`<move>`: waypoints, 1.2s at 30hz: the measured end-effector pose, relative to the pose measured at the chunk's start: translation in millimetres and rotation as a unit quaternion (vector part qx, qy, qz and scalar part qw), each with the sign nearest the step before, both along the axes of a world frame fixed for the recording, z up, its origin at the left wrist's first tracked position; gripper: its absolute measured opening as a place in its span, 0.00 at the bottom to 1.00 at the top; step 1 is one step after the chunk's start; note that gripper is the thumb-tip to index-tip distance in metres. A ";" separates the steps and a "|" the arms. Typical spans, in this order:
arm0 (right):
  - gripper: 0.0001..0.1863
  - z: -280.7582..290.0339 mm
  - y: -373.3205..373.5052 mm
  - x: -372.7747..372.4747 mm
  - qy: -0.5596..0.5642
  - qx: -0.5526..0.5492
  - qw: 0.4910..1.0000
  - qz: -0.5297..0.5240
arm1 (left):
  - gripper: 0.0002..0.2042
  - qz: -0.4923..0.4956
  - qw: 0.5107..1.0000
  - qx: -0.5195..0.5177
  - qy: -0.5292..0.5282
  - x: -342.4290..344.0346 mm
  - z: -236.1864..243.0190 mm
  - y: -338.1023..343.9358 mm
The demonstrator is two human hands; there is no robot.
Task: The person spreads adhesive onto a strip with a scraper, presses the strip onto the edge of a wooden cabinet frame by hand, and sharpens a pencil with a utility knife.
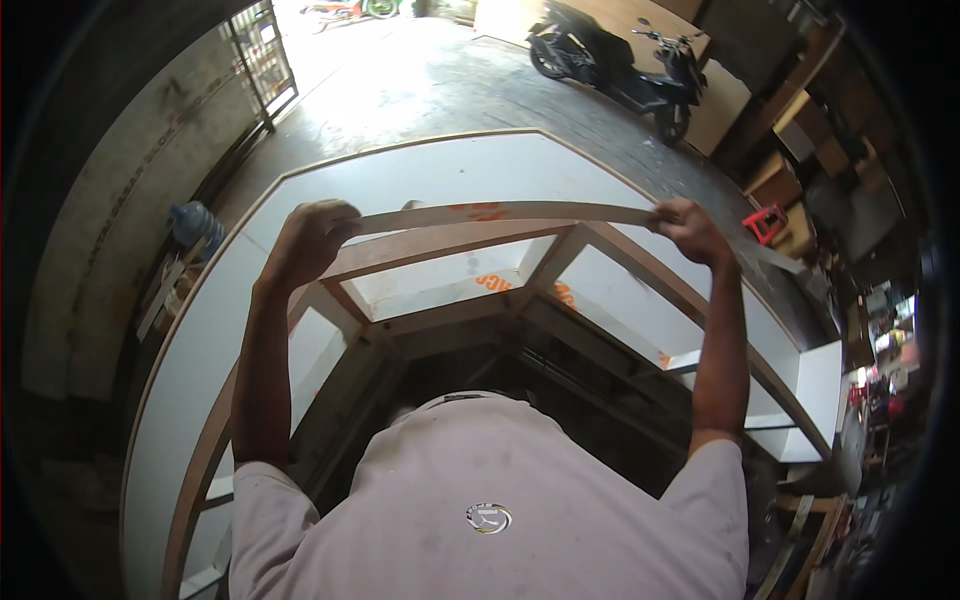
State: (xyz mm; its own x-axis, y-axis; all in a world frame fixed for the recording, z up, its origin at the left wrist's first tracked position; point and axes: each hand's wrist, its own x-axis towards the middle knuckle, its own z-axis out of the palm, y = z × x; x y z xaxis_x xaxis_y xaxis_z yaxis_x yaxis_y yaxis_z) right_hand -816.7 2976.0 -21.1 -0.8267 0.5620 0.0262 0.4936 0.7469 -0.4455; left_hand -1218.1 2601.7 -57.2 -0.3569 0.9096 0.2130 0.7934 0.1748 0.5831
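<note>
A long thin pale wooden strip with orange markings spans between my hands, slightly bowed. My left hand has its fingers closed around the strip's left end, and my right hand grips its right end. The strip is held over an angled, white-topped counter frame with wooden rails and white inner panels bearing orange print. I am inside the frame's opening. Whether the strip touches the rail beneath it I cannot tell.
A black scooter is parked beyond the counter. A bright gated doorway is at back left. A blue water jug sits by the left wall. Stacked boards, a red stool and clutter line the right side.
</note>
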 end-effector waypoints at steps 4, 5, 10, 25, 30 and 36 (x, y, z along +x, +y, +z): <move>0.09 -39.1 21.0 -12.8 0.060 -0.006 0.998 -0.029 | 0.06 0.004 0.998 0.047 0.045 -5.9 -35.2 12.3; 0.09 -45.5 23.9 -15.3 0.070 0.004 0.997 -0.036 | 0.07 0.017 0.997 0.055 0.042 -4.2 -40.7 13.8; 0.11 -77.3 32.4 -32.6 0.025 0.044 0.999 -0.011 | 0.07 0.045 0.995 0.057 0.075 1.1 -59.5 9.7; 0.09 -79.5 34.1 -42.0 0.034 0.013 0.999 -0.007 | 0.14 0.204 0.959 0.090 0.176 57.5 -79.9 36.7; 0.08 -70.2 38.9 -44.5 0.034 0.007 0.999 -0.007 | 0.13 0.196 0.962 0.110 0.156 59.8 -83.8 37.4; 0.09 -68.1 37.3 -52.3 0.007 0.011 1.000 0.004 | 0.11 0.201 0.966 0.084 0.143 61.3 -96.2 31.0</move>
